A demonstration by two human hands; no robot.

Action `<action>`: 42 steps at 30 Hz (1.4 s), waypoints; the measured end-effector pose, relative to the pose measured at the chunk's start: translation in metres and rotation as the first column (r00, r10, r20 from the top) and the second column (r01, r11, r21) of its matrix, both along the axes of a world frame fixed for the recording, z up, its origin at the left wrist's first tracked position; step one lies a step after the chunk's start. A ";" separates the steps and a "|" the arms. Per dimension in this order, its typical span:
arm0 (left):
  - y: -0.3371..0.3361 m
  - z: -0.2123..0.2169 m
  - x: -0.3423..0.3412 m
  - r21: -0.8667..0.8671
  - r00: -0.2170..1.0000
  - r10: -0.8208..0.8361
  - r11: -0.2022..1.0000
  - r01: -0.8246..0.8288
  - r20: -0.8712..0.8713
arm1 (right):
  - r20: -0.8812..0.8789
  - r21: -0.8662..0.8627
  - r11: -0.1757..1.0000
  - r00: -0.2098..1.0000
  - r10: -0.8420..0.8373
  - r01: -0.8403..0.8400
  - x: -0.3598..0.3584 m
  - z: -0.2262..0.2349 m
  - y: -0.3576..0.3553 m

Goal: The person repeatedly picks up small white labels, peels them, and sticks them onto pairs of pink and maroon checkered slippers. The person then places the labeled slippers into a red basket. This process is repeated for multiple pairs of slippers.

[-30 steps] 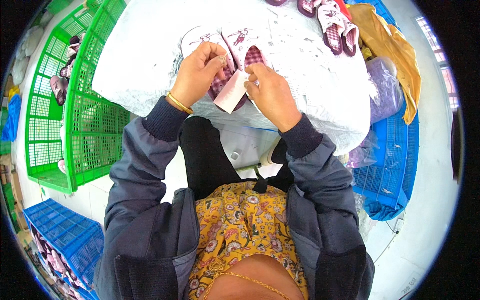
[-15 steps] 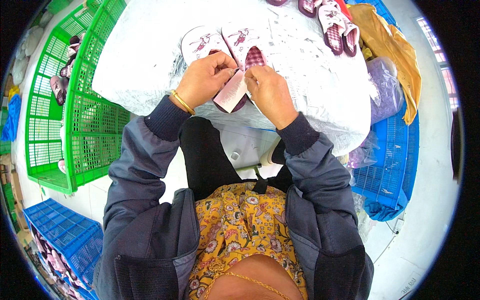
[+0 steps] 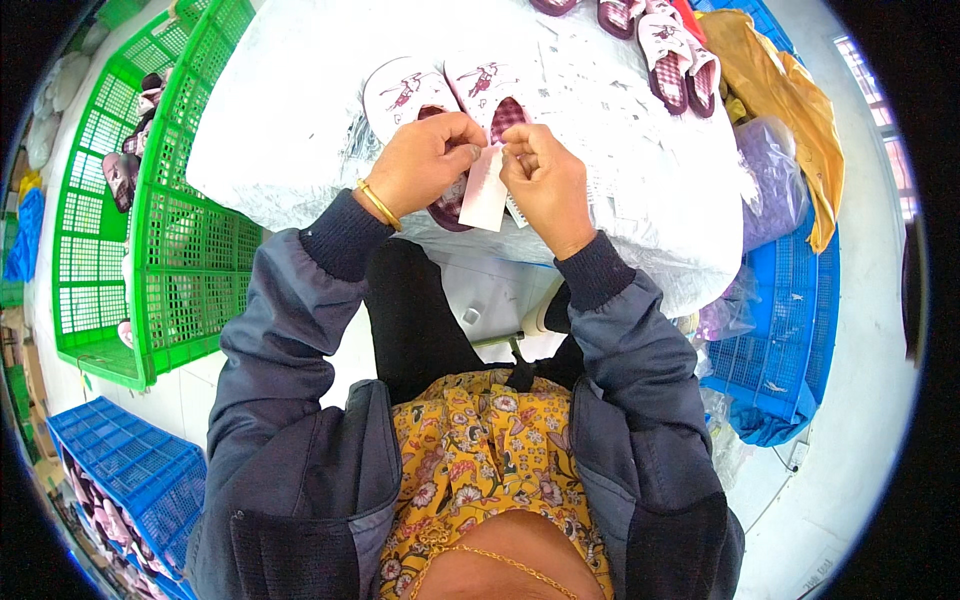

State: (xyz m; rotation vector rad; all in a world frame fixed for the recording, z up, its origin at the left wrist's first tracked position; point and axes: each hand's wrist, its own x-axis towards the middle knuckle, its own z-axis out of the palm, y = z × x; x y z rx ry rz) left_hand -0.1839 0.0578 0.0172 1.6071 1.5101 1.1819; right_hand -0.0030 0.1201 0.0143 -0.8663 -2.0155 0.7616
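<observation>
A pair of white slippers with a dark red figure on each toe lies side by side on the white-wrapped table, the left slipper point(image 3: 398, 88) and the right slipper point(image 3: 483, 82) with toes pointing away from me. Above their heel ends hangs a pale pink paper tag point(image 3: 484, 198). My left hand point(image 3: 425, 168) is closed, thumb and forefinger pinching at the tag's top left corner. Fingers curled, my right hand point(image 3: 548, 188) pinches at the tag's top right; any string between the fingertips is too small to make out. Both hands partly cover the checked insoles.
More slippers point(image 3: 676, 60) stand at the table's far right. Green crates point(image 3: 190, 240) holding slippers are on the left, with a blue crate point(image 3: 130, 460) nearer me. To the right are a yellow cloth point(image 3: 790, 90), a purple plastic-wrapped bundle point(image 3: 770, 180) and blue crates point(image 3: 770, 340).
The tag has swung from slanting to hanging nearly upright, shifting slightly right. My left hand has moved a little right and down; my right hand has turned slightly, its fingers more curled.
</observation>
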 end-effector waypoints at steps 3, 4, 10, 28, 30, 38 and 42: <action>0.000 0.007 0.004 -0.028 1.000 0.009 1.000 -0.009 -0.005 | 0.000 -0.045 0.998 0.999 -0.036 0.036 -0.001 0.004 -0.004; 0.001 0.007 0.004 -0.047 1.000 0.011 0.999 -0.010 0.005 | 0.015 -0.040 0.998 0.999 -0.047 0.047 -0.001 0.006 -0.005; 0.006 -0.001 0.005 -0.006 1.000 -0.001 1.000 0.001 0.006 | 0.042 0.148 0.987 0.997 -0.063 0.056 0.000 0.006 -0.004; 0.007 0.008 0.006 0.096 0.973 0.003 0.995 0.020 -0.230 | 0.076 0.268 0.963 0.997 0.017 -0.037 0.002 0.006 0.000; 0.008 0.007 0.007 0.120 0.962 0.005 0.992 0.029 -0.274 | 0.088 0.265 0.963 0.996 0.025 -0.047 0.003 0.007 0.001; 0.007 0.014 0.013 0.219 0.878 0.030 0.972 0.086 -0.478 | 0.151 0.253 0.963 0.987 0.053 -0.091 0.005 0.005 0.003; 0.005 0.011 0.017 0.258 0.846 0.062 0.962 0.091 -0.530 | 0.170 0.249 0.963 0.984 0.059 -0.101 0.005 0.009 0.002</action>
